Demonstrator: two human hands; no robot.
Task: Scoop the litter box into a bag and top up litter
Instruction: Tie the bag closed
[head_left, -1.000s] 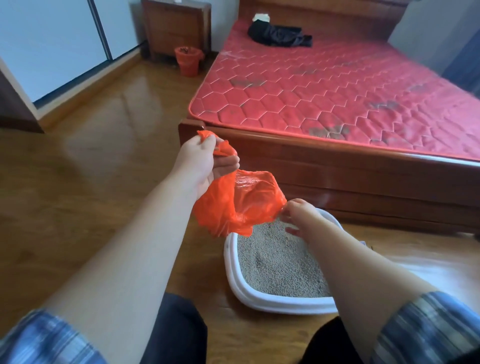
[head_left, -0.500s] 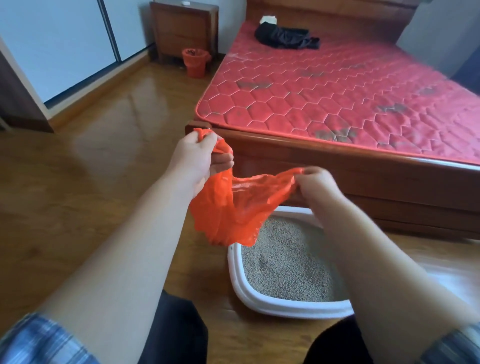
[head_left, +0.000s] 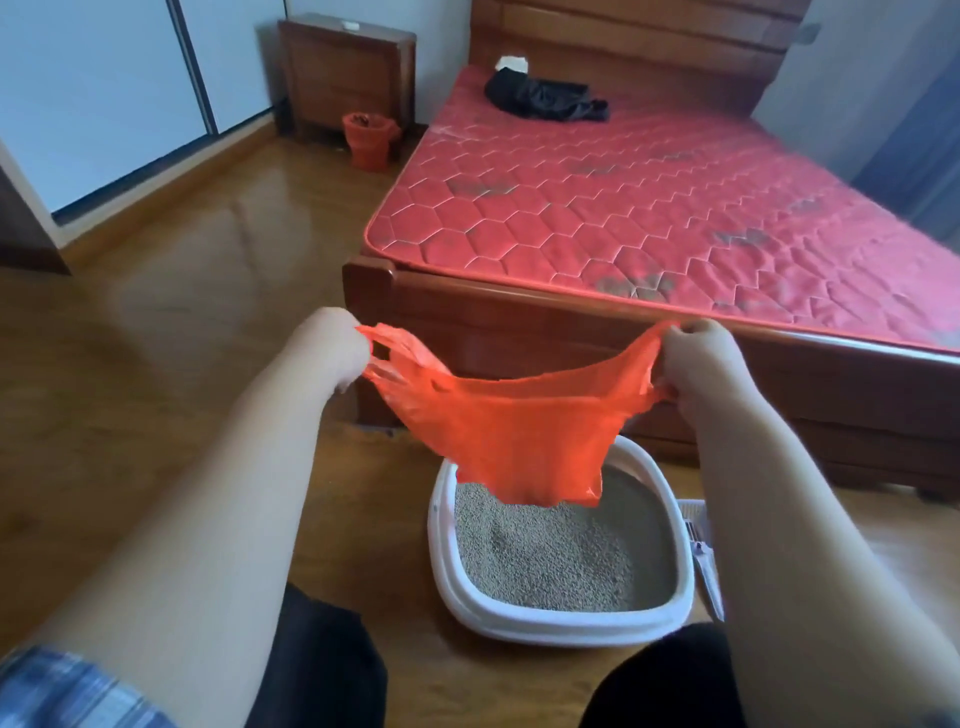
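Both hands, left hand (head_left: 332, 343) and right hand (head_left: 698, 358), have pulled the thin orange plastic bag (head_left: 514, 436) wide apart, each gripping a handle, above the white litter box (head_left: 550, 621); bag opened, scooping not started.

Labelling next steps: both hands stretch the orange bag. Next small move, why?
Probably release the right hand and take the pale slotted scoop beside the white plastic litter box: the thin orange plastic bag is spread, and the left hand also grips it.

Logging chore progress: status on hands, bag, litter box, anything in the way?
Both grip handles: left hand, right hand. The orange bag hangs stretched above the litter box. Nothing between them; white tool right of box.
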